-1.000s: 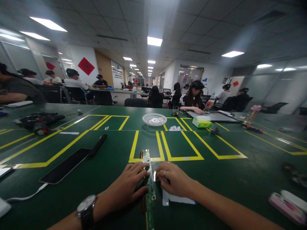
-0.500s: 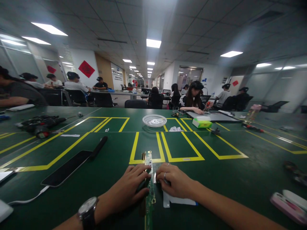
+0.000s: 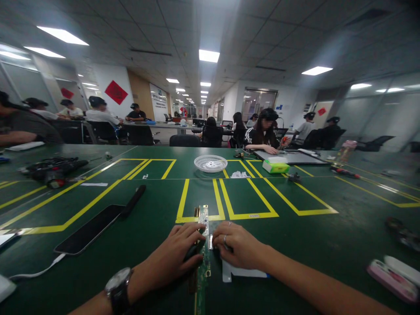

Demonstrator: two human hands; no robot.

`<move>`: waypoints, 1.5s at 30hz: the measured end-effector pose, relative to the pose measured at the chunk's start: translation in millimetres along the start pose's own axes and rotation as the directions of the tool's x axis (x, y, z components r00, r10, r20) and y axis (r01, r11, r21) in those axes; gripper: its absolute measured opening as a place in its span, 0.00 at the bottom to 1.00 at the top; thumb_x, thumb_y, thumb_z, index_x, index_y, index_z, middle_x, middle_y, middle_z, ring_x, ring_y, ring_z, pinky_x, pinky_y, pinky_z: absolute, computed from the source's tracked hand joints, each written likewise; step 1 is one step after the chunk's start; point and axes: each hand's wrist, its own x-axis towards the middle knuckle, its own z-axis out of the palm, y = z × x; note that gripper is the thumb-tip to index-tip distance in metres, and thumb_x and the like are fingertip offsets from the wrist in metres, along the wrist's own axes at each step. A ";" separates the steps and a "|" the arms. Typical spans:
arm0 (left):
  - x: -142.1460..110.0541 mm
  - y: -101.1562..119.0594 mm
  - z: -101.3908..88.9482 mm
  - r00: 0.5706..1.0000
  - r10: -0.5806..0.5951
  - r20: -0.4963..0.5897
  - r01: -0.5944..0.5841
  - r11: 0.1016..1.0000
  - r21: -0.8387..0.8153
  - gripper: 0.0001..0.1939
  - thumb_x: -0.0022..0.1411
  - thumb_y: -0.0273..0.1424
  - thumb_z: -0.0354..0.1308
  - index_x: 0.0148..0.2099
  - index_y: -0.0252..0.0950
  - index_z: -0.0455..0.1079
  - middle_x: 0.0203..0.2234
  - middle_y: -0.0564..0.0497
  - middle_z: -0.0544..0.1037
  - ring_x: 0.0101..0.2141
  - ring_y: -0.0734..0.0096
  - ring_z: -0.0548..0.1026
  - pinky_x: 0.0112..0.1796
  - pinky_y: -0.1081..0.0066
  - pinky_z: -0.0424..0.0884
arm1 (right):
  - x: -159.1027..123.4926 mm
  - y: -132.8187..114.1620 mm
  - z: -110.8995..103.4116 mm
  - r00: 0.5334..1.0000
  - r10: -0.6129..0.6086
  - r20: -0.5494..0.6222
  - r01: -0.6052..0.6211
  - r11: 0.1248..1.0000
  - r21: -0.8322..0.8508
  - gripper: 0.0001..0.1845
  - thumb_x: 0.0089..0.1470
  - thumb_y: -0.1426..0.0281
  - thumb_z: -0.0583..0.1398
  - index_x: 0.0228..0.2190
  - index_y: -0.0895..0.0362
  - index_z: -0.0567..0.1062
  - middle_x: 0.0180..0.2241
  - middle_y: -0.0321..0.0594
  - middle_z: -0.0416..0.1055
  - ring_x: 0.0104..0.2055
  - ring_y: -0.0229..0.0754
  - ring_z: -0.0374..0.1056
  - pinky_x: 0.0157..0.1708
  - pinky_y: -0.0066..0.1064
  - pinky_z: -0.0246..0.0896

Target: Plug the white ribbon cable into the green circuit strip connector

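Observation:
A long, narrow green circuit board [image 3: 204, 216] lies lengthwise before me, with gold-coloured flexible tabs along its left side. My left hand [image 3: 183, 247] rests over its left edge, fingers bent onto the board and thumb against it lower down. My right hand [image 3: 241, 247] is closed at the board's right side. Its fingertips pinch a small silvery strip [image 3: 211, 242] that meets the board; the strip's far end is hidden by the fingers. Beneath the right wrist lies a white sheet with a clear edge [image 3: 246, 273].
A black phone [image 3: 90, 229] on a white cable lies left, near a power drill [image 3: 54, 170]. Ahead are a white basket [image 3: 210, 163] and a green tissue pack [image 3: 275, 166]. A pink case [image 3: 392, 278] sits right. A co-worker [image 3: 262, 135] sits across the table.
The view has shifted very slightly. Both hands keep almost the same place at the circuit board, with the right fingers still at the silvery strip.

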 end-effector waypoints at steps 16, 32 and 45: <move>0.3 10.9 -11.7 0.999 -0.033 0.026 0.033 0.999 -0.010 0.13 0.66 0.34 0.56 0.52 0.43 0.66 0.59 0.50 0.64 0.57 0.56 0.61 0.55 0.54 0.60 | -0.9 -3.1 -3.8 0.999 0.025 0.023 -0.024 1.000 -0.016 0.11 0.54 0.77 0.55 0.36 0.58 0.76 0.38 0.42 0.73 0.41 0.40 0.67 0.44 0.34 0.62; 2.8 -0.1 -2.8 0.998 0.050 0.036 -0.050 0.999 -0.007 0.18 0.64 0.29 0.57 0.55 0.45 0.64 0.61 0.51 0.62 0.59 0.56 0.60 0.54 0.54 0.60 | 1.7 -0.3 -1.9 0.998 -0.052 0.046 0.049 0.997 0.064 0.12 0.55 0.78 0.54 0.39 0.59 0.76 0.40 0.41 0.76 0.45 0.39 0.69 0.49 0.34 0.63; 3.8 3.7 -7.2 0.997 0.051 0.060 -0.048 0.998 -0.050 0.19 0.64 0.30 0.57 0.57 0.47 0.64 0.60 0.52 0.64 0.60 0.56 0.59 0.56 0.53 0.57 | 4.1 -4.3 -7.8 0.994 -0.075 0.079 0.070 0.995 0.066 0.15 0.52 0.80 0.54 0.39 0.59 0.76 0.41 0.41 0.76 0.47 0.39 0.69 0.50 0.33 0.63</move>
